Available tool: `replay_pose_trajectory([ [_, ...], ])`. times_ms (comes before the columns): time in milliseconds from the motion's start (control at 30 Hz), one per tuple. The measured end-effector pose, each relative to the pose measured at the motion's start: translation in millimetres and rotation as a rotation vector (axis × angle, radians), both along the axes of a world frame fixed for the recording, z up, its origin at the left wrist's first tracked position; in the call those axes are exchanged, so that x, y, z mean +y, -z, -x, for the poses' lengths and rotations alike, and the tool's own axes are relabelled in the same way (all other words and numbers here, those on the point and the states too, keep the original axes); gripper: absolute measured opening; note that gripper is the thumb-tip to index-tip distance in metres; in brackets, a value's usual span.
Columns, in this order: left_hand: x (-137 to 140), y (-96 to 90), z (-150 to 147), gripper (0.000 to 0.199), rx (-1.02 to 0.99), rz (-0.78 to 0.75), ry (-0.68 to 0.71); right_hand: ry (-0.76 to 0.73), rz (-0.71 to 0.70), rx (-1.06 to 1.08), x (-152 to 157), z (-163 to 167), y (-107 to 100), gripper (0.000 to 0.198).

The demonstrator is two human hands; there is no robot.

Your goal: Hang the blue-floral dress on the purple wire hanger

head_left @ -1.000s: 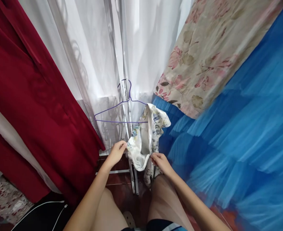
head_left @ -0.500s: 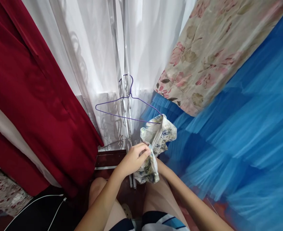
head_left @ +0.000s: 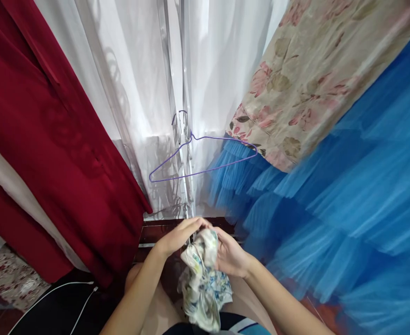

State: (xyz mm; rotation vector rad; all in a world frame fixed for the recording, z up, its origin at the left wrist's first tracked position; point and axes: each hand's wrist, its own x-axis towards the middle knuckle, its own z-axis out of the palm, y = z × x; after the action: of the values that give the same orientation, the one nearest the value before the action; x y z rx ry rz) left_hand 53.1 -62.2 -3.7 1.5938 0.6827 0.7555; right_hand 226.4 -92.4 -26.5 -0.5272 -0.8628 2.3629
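Observation:
Over my lap hangs a crumpled white floral garment (head_left: 205, 284) with blue and green print; its kind does not show. My left hand (head_left: 186, 232) grips its upper edge from the left, fingers curled over the top. On the opposite side my right hand (head_left: 231, 253) holds the same cloth, thumb up at the gathered edge and part of the fingers behind the fabric. A purple wire hanger (head_left: 222, 166) hangs bare on the silver metal stand (head_left: 177, 70), in front of and above both hands.
White curtains (head_left: 135, 60) hang behind the stand. To the left are red drapes (head_left: 62, 130) and a black surface (head_left: 51, 307) with white cables. At the right hang a pink-flowered beige cloth (head_left: 302, 83) and a ruffled blue tulle dress (head_left: 330, 209).
The floral garment has come off the right end of the hanger and down toward my lap. The hanger has swung round, and my right hand has come out from behind the cloth.

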Motion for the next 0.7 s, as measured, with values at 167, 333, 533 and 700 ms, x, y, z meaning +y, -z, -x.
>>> replay_pose_trajectory([
  [167,-23.0,61.2,42.4,0.059,0.126,0.340,0.088,-0.031,0.002,0.096,-3.5,-20.8,-18.5,0.074],
  [333,-43.3,44.9,64.8,0.068,0.051,0.292,0.286,-0.108,-0.211,0.011,0.4,-50.8,-31.2,0.053],
  [533,-55.9,-0.2,30.8,0.094,0.178,-0.175,0.214,-0.433,-0.414,-0.169,0.6,-31.7,-65.6,0.046],
  [700,-53.8,7.8,25.8,0.042,-0.073,-0.163,0.158,-0.538,-0.505,-0.266,-3.0,-36.8,-87.7,0.051],
])
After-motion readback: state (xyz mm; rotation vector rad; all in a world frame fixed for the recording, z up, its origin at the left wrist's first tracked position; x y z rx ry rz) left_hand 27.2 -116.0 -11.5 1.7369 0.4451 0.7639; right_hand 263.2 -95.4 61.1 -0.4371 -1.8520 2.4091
